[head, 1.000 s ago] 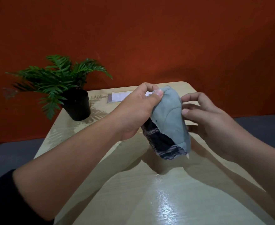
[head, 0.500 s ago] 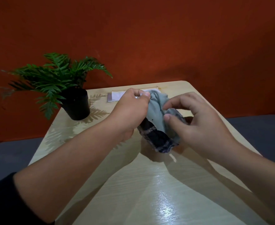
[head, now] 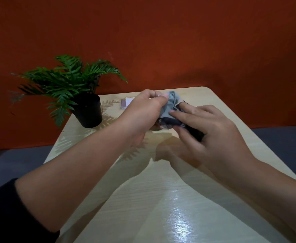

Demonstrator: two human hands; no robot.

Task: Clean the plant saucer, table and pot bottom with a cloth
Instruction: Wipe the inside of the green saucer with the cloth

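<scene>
A grey cloth (head: 172,104) with a dark checked side is bunched between both hands, low over the middle of the light wooden table (head: 161,204). My left hand (head: 143,112) pinches its upper grey edge between thumb and fingers. My right hand (head: 212,132) presses on the cloth from the right, fingers wrapped over the dark part. Whatever lies inside or under the cloth is hidden. A fern in a black pot (head: 88,114) stands upright at the table's far left corner, apart from both hands.
A small white and pink card (head: 126,103) lies flat at the table's far edge, just behind my left hand. An orange wall rises behind the table. Grey floor shows on both sides of it.
Both hands have carried the cloth down and away, from raised in the air to just above the table. My right hand closed in from the side and now grips the cloth.
</scene>
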